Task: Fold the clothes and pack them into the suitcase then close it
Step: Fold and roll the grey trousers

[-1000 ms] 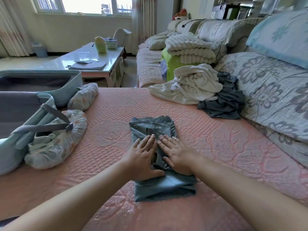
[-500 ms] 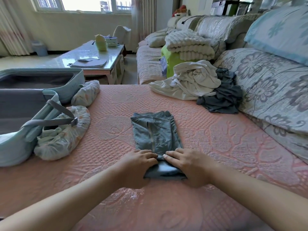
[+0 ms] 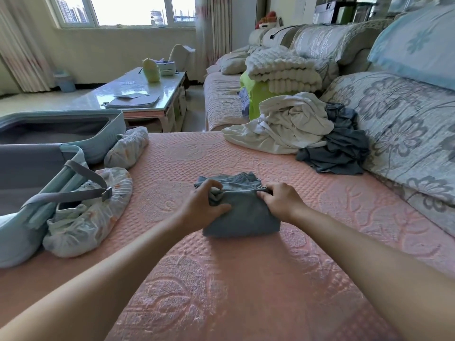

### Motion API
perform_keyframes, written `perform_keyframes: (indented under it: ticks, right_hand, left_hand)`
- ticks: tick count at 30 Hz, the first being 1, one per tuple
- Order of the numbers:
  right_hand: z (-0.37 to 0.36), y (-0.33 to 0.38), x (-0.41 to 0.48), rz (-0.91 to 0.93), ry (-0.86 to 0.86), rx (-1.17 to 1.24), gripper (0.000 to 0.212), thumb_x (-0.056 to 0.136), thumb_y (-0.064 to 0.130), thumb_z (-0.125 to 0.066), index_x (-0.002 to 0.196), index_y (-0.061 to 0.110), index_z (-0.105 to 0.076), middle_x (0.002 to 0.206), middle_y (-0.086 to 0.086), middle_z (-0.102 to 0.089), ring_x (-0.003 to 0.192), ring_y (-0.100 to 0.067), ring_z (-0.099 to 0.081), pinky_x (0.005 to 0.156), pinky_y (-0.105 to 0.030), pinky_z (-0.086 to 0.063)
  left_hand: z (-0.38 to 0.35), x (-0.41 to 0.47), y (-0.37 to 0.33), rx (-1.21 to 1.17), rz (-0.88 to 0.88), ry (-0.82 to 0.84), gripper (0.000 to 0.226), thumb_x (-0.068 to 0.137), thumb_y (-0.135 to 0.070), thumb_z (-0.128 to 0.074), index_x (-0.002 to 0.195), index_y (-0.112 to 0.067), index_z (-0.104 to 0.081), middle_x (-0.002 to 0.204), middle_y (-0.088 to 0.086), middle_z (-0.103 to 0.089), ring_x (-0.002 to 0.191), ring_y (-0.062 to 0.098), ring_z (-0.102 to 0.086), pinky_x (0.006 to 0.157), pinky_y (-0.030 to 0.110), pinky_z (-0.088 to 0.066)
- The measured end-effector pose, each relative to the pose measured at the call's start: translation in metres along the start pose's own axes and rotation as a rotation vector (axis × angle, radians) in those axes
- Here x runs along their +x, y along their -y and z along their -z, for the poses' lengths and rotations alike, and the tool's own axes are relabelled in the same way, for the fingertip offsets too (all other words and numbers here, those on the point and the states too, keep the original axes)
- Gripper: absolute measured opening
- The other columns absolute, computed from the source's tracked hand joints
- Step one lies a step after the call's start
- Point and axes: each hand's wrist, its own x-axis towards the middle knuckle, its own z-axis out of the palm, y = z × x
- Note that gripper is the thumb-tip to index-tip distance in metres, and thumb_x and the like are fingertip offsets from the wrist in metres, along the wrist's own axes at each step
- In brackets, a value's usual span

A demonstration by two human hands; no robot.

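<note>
A grey-blue garment [image 3: 242, 215] lies folded in half on the pink quilted sofa seat [image 3: 246, 279]. My left hand [image 3: 205, 204] pinches the left end of its folded-over edge. My right hand [image 3: 280, 201] pinches the right end of the same edge. An open light-blue suitcase [image 3: 39, 193] with grey lining and straps sits at the left. Unfolded clothes wait at the back right: a white garment [image 3: 283, 126] and a dark grey one [image 3: 339, 148].
Two patterned fabric bundles [image 3: 88, 217] [image 3: 128, 146] lie beside the suitcase. Floral back cushions [image 3: 398, 119] line the right side. A glass coffee table [image 3: 138, 99] stands behind the suitcase. Folded white blankets on a green box [image 3: 280, 70] sit further back.
Both hands slid from pressing the garment flat to its near edge, gripped it, and carried it away from me over the far half, so the garment is now half as long.
</note>
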Motion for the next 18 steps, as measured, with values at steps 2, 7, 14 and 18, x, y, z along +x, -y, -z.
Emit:
perform_keyframes:
  ticks: [2,7,14,18]
  right_hand:
    - [-0.009,0.001,0.009,-0.026,-0.054,-0.029,0.023,0.100,0.035,-0.056,0.090,0.016,-0.064,0.092,-0.006,-0.068,0.087,-0.025,-0.061,0.072,-0.034,-0.044]
    - [-0.030,0.000,0.025,-0.020,-0.134,-0.156,0.019,0.099,0.036,-0.055,0.094,0.018,-0.060,0.101,-0.013,-0.070,0.095,-0.033,-0.064,0.071,-0.033,-0.044]
    - [-0.040,-0.007,0.032,0.048,-0.147,-0.456,0.027,0.097,0.034,-0.056,0.118,0.016,-0.056,0.120,-0.011,-0.059,0.107,-0.032,-0.059,0.085,-0.040,-0.050]
    - [-0.040,-0.008,0.028,0.508,-0.333,-0.494,0.031,0.080,0.012,-0.068,0.111,0.015,-0.067,0.115,-0.009,-0.059,0.102,-0.032,-0.059,0.083,-0.044,-0.052]
  left_hand:
    - [-0.001,0.007,-0.003,0.005,0.122,-0.121,0.041,0.087,-0.038,-0.071,0.122,-0.025,-0.054,0.111,0.002,-0.064,0.094,0.020,-0.059,0.071,0.026,-0.043]
    - [-0.022,0.007,-0.015,0.530,-0.518,-0.332,0.042,0.083,-0.023,-0.070,0.124,-0.020,-0.060,0.129,0.003,-0.056,0.116,0.024,-0.055,0.097,0.039,-0.045]
    - [-0.046,0.006,0.007,0.765,-0.356,0.217,0.084,0.086,-0.077,-0.033,0.155,-0.031,-0.021,0.163,-0.003,-0.020,0.151,0.023,-0.015,0.121,0.048,-0.013]
    - [-0.044,0.015,0.008,0.654,-0.306,0.284,0.092,0.083,-0.078,-0.045,0.157,-0.032,-0.015,0.165,-0.004,-0.011,0.153,0.020,-0.007,0.122,0.050,-0.013]
